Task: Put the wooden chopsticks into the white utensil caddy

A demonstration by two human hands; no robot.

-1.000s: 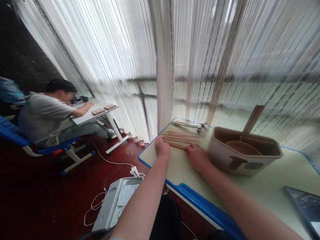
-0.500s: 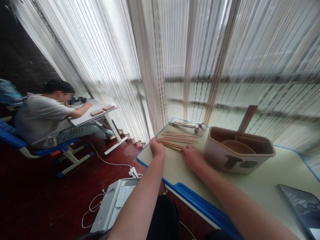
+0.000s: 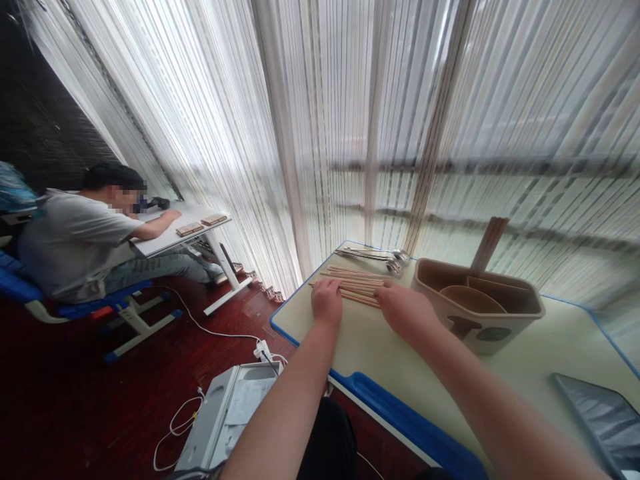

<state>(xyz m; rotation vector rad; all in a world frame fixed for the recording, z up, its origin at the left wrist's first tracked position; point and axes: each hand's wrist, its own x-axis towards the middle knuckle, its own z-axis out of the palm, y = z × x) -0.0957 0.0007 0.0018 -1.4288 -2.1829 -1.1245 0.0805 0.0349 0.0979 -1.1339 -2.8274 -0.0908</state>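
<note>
Several wooden chopsticks [image 3: 359, 291] lie side by side on the cream tabletop [image 3: 373, 340]. My left hand [image 3: 327, 301] is closed on the chopsticks toward their left ends, its fingertips over the near ones. At their right ends my right hand [image 3: 404, 308] pinches them, thumb and fingers together; how many each hand grips is hidden. Just beyond the chopsticks rest metal spoons [image 3: 373, 255], bowls to the right. A beige utensil holder [image 3: 480, 327] stands right beside my right hand, with a round cup and a divider inside and an upright brown piece [image 3: 491, 245] sticking out at the back.
The table has a blue edge [image 3: 395, 413]. A dark tablet-like object [image 3: 600, 420] lies at the right. Below on the left are a grey case [image 3: 220, 407] and white cables. Another person [image 3: 85, 233] sits at a white desk [image 3: 165, 233] far left. A sheer curtain [image 3: 345, 120] hangs behind.
My left hand has slid right along the chopsticks, and my right hand has moved up and right to their right ends. The view has shifted slightly.
</note>
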